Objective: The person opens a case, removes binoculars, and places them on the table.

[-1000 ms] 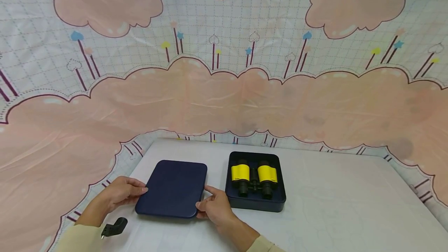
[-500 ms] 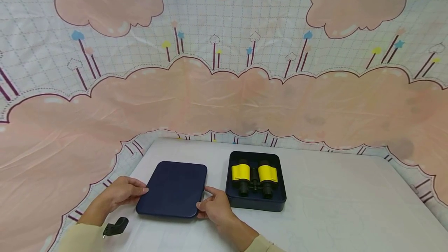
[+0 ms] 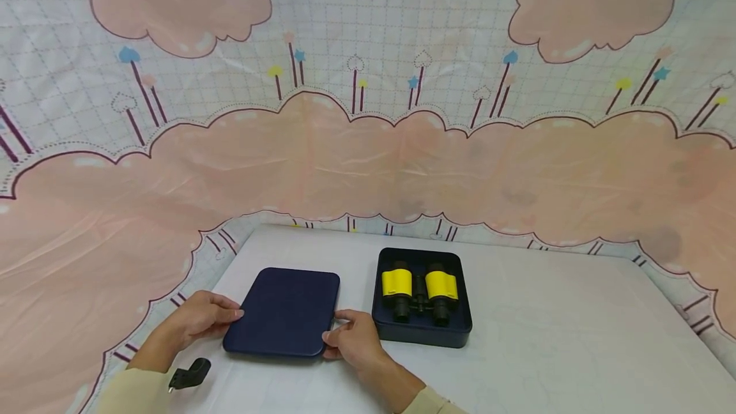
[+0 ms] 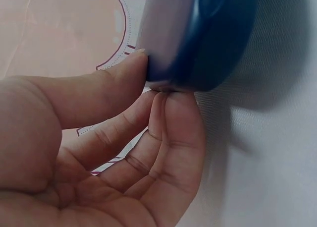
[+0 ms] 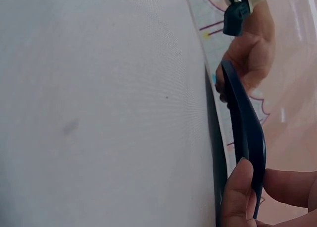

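A dark navy lid (image 3: pixel 282 313), flat with rounded corners, hangs between my two hands in the head view. My left hand (image 3: pixel 201 317) pinches its left edge; the left wrist view shows the thumb (image 4: pixel 116 85) on the rim and the fingertips curled against it. At the right edge, my right hand (image 3: pixel 358 340) grips the lid between thumb and fingers. The right wrist view has the lid (image 5: pixel 247 128) edge-on, with a gap between it and the white surface. Right of the lid, a matching navy box (image 3: pixel 422 336) holds yellow and black binoculars (image 3: pixel 443 286).
The white table (image 3: pixel 563 331) spreads out to the right of the box. A black device (image 3: pixel 191 375) sticks out at the left wrist. Behind the table hangs a patterned cloth (image 3: pixel 402 171) with pink clouds.
The lid's far edge has dipped slightly while both hands keep their grip. The head view has shifted a little; the box and binoculars stay in place.
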A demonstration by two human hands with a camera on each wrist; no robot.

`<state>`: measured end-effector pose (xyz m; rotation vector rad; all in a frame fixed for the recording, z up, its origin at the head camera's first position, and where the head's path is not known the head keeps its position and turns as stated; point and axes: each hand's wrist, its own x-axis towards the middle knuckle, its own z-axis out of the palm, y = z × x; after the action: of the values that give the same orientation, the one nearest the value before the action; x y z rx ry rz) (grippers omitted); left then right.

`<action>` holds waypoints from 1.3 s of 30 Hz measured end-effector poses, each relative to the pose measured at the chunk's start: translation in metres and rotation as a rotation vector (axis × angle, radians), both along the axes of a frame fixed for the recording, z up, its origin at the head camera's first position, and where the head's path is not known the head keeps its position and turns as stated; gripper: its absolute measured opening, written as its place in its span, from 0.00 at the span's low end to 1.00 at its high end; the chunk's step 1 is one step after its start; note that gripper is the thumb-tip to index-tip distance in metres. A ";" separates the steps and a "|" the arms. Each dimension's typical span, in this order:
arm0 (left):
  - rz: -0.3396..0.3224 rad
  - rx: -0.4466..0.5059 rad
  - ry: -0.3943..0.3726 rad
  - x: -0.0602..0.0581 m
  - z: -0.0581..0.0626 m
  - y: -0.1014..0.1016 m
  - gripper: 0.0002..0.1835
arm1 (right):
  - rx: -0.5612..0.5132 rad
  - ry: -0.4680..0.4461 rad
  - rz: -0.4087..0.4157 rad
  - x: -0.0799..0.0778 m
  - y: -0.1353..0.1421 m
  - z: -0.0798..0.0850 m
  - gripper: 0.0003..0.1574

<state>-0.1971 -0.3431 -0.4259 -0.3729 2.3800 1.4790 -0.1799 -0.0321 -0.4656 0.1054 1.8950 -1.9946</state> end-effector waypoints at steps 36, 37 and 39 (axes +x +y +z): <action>-0.004 0.021 0.067 0.007 0.006 0.007 0.19 | -0.067 0.037 0.056 0.012 0.018 0.021 0.23; 0.002 0.045 0.065 0.008 0.007 0.008 0.20 | -0.072 0.032 0.059 0.013 0.019 0.023 0.24; -0.008 0.090 0.071 0.010 0.008 0.013 0.21 | -0.083 0.018 0.061 0.014 0.021 0.025 0.24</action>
<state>-0.1873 -0.3306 -0.4176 -0.2932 2.3554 1.6147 -0.1658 -0.0107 -0.4402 0.0073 1.8013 -2.0370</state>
